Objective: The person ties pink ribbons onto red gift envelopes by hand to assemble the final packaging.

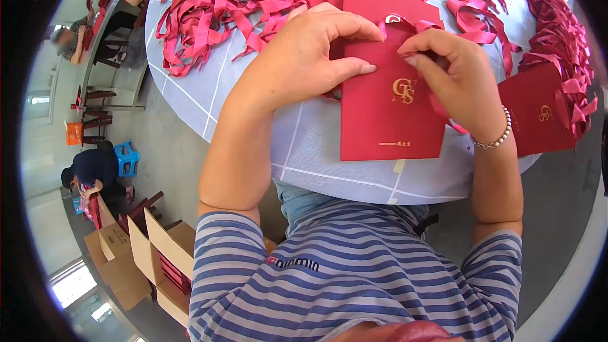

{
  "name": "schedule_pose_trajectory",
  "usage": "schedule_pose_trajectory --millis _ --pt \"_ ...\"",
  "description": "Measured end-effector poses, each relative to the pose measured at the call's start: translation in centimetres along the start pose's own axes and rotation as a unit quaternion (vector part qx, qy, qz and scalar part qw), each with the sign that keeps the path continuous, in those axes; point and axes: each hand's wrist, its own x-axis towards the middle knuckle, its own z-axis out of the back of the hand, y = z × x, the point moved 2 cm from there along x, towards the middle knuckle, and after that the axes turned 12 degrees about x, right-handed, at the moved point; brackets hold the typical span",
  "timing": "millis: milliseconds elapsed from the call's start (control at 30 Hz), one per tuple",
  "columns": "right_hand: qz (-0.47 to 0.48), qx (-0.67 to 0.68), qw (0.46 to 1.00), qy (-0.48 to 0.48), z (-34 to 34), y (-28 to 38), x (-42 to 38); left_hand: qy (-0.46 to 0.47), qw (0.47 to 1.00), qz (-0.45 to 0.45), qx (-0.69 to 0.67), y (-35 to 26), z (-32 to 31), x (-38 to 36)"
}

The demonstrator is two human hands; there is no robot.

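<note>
A red paper gift bag (394, 123) with gold lettering lies flat near the table's front edge, in front of me. My left hand (323, 54) is closed at its top left, with the thumb on the front face and the index finger by the upper edge. A red ribbon (408, 26) runs across the bag's top between my hands. At the top right, my right hand (453, 73) pinches thumb and index finger together on what looks like the ribbon's end. More ribbon shows beside the right palm. Another red bag (386, 0) lies just beyond.
A heap of red ribbons (253, 6) covers the far left of the round table (310, 164). Ribboned bags (538, 114) are stacked at the right. Open cardboard boxes (158, 253), a blue stool (126, 158) and other people are on the left.
</note>
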Motion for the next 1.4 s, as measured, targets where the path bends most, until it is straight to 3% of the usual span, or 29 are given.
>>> schedule_pose_trajectory --millis 133,167,200,233,333,467,533,600,633,700,933,1100,1200,1400 --pt "-0.022 0.035 0.999 0.001 0.1 -1.2 -0.1 0.046 0.988 0.061 -0.135 0.4 -1.0 0.0" --pt "0.002 0.070 0.997 -0.041 0.0 -1.6 -0.1 0.058 0.980 0.085 -0.172 0.6 -1.3 0.0" --pt "0.027 0.105 0.991 -0.084 -0.1 -1.9 -0.1 0.058 0.980 0.088 -0.170 0.5 -1.2 0.1" --pt "-0.025 0.139 0.987 -0.081 0.4 -1.5 -0.1 0.069 0.975 0.112 -0.178 0.4 -1.0 0.2" --pt "-0.013 0.249 0.966 -0.064 0.8 -1.7 -0.1 0.062 0.974 0.123 -0.179 0.6 -1.1 0.2" --pt "-0.084 0.268 0.960 -0.019 -0.3 -1.8 -0.4 0.056 0.976 0.123 -0.173 0.7 -0.9 0.2" --pt "-0.108 0.219 0.970 0.006 -0.4 -1.6 -0.5 0.057 0.975 0.129 -0.174 0.7 -0.8 0.2" --pt "-0.037 0.089 0.995 0.009 -0.9 -1.5 -0.7 0.059 0.974 0.134 -0.175 0.7 -0.9 0.2" --pt "-0.037 0.088 0.995 0.010 -0.9 -1.4 -0.6 0.055 0.975 0.128 -0.173 0.8 -1.0 0.2" --pt "0.058 -0.010 0.997 0.040 -0.8 -0.8 -0.4 0.051 0.976 0.121 -0.171 0.9 -1.1 0.2" --pt "0.046 0.021 0.998 0.043 -1.2 -0.9 -0.8 0.042 0.978 0.114 -0.169 0.8 -1.0 0.1" --pt "0.037 0.023 0.998 -0.041 -2.0 -0.6 -1.0 0.041 0.981 0.111 -0.157 0.6 -1.0 0.0" --pt "0.035 0.015 0.999 0.007 -1.8 -0.5 -0.9 0.030 0.980 0.101 -0.170 0.7 -1.2 -0.1" --pt "0.054 0.011 0.998 0.011 -2.1 -0.4 -0.9 0.020 0.988 0.090 -0.127 0.7 -1.2 -0.1"
